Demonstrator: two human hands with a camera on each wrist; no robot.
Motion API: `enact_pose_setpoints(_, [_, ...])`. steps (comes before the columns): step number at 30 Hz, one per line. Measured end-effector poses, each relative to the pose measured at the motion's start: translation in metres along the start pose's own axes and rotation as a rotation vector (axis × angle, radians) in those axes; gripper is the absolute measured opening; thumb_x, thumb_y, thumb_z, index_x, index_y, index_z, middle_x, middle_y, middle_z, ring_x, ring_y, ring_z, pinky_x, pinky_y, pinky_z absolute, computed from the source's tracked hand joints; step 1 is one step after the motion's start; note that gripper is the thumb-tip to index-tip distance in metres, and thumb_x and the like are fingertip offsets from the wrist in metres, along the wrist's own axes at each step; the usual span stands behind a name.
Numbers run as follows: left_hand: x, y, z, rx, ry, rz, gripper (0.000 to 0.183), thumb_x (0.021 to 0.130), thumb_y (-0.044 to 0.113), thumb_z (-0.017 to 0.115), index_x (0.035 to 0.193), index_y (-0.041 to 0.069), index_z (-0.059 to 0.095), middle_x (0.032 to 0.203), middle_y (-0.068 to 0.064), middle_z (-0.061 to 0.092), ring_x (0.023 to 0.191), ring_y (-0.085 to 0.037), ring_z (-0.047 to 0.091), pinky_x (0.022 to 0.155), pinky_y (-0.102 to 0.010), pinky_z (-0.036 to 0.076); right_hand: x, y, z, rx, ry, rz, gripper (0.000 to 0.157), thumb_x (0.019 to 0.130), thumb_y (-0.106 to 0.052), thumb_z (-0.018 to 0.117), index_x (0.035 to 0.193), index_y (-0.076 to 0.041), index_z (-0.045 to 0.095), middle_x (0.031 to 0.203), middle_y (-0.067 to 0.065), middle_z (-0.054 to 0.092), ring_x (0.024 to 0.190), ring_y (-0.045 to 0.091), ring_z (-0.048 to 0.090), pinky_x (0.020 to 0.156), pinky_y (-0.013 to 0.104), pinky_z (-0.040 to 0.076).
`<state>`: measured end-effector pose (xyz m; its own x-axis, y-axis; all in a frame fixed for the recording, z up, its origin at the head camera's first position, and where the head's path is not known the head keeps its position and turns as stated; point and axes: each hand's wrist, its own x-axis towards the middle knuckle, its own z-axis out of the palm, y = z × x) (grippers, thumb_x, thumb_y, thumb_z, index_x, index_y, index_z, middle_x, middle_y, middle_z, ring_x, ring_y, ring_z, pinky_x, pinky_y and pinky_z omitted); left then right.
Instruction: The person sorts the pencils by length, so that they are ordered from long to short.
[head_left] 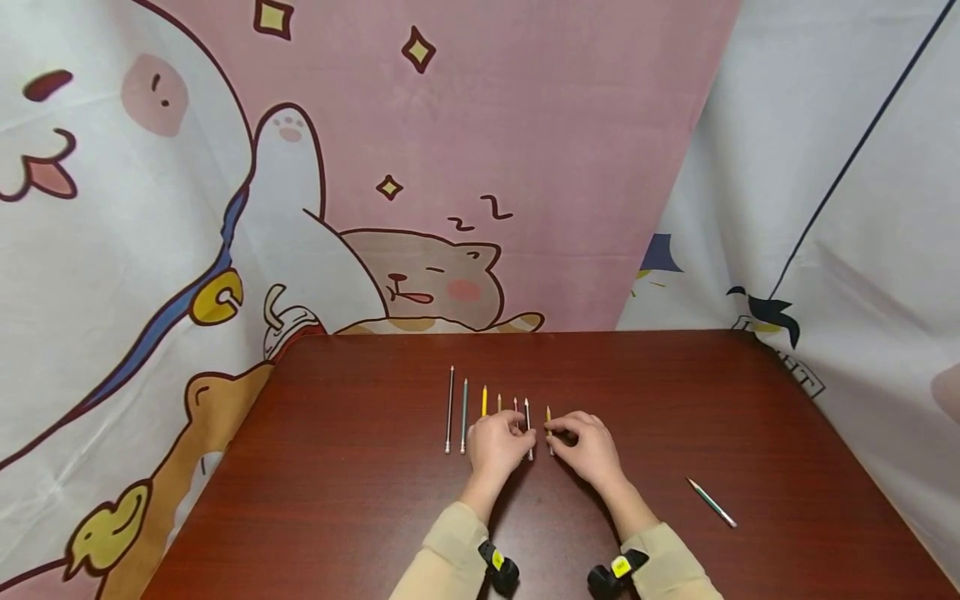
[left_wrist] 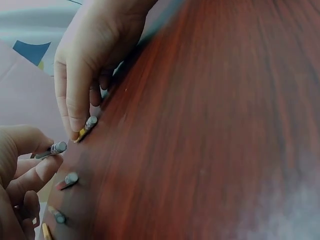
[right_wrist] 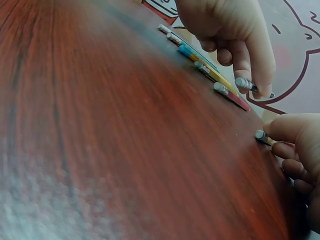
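Near the middle of the table, my left hand (head_left: pixel 495 446) pinches a dark pencil (head_left: pixel 527 410) between thumb and finger. Its silver eraser end shows raised above the wood in the left wrist view. Just to the right, my right hand (head_left: pixel 591 452) pinches a yellow pencil (head_left: pixel 548 413) near the tabletop, its eraser end toward me. Left of these lie a dark grey pencil (head_left: pixel 450 408), a teal pencil (head_left: pixel 464 415) and a yellow-tipped pencil (head_left: pixel 484 400). Partly hidden behind the left hand are a brownish pencil (head_left: pixel 499 402) and a red-pink pencil (right_wrist: pixel 235 97). Tips point away from me.
A green and white pencil (head_left: pixel 711 502) lies slanted by itself on the right side of the dark red wooden table (head_left: pixel 337 483). Beyond the table's far edge hangs a pink cartoon cloth (head_left: pixel 562 167), with white fabric (head_left: pixel 840 167) at the right.
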<state>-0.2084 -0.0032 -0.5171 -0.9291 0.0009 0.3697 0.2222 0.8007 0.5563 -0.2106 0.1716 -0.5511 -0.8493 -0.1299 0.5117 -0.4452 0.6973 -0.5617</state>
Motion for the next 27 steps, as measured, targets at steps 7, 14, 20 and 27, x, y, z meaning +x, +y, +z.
enact_pose_setpoints(7, [0.003, 0.004, 0.009, 0.106, 0.019, 0.009, 0.019, 0.070, 0.032, 0.082, 0.085, 0.020, 0.078, 0.064, 0.014, 0.067, 0.068, -0.014, 0.061, 0.066, -0.033, 0.040, -0.002, 0.003, -0.001, -0.001, 0.014, -0.013, 0.024, 0.072, -0.008, 0.084, 0.095, -0.012, 0.078, 0.091, 0.001, 0.069, 0.080, 0.019, 0.056, 0.070, 0.038, 0.044])
enact_pose_setpoints(14, [0.005, 0.004, 0.015, 0.170, 0.046, 0.027, 0.020, 0.069, 0.033, 0.084, 0.084, 0.021, 0.079, 0.062, 0.013, 0.066, 0.068, -0.017, 0.059, 0.065, -0.034, 0.038, -0.001, 0.003, -0.002, 0.010, -0.018, 0.019, 0.024, 0.073, -0.007, 0.085, 0.097, -0.012, 0.078, 0.094, 0.001, 0.069, 0.084, 0.021, 0.058, 0.074, 0.041, 0.045])
enact_pose_setpoints(20, [0.005, 0.004, 0.020, 0.226, 0.073, 0.067, 0.023, 0.066, 0.037, 0.087, 0.081, 0.022, 0.079, 0.063, 0.011, 0.067, 0.065, -0.017, 0.057, 0.064, -0.034, 0.036, -0.001, 0.003, -0.003, 0.013, -0.029, 0.020, 0.025, 0.074, -0.008, 0.085, 0.097, -0.013, 0.078, 0.095, 0.001, 0.069, 0.085, 0.022, 0.059, 0.075, 0.041, 0.045])
enact_pose_setpoints(27, [0.007, 0.005, 0.022, 0.307, 0.038, 0.088, 0.021, 0.069, 0.040, 0.087, 0.079, 0.025, 0.078, 0.064, 0.011, 0.067, 0.066, -0.016, 0.055, 0.067, -0.035, 0.036, -0.001, 0.003, -0.003, 0.007, -0.016, 0.008, 0.025, 0.073, -0.008, 0.085, 0.097, -0.013, 0.078, 0.094, 0.001, 0.069, 0.083, 0.020, 0.058, 0.073, 0.040, 0.045])
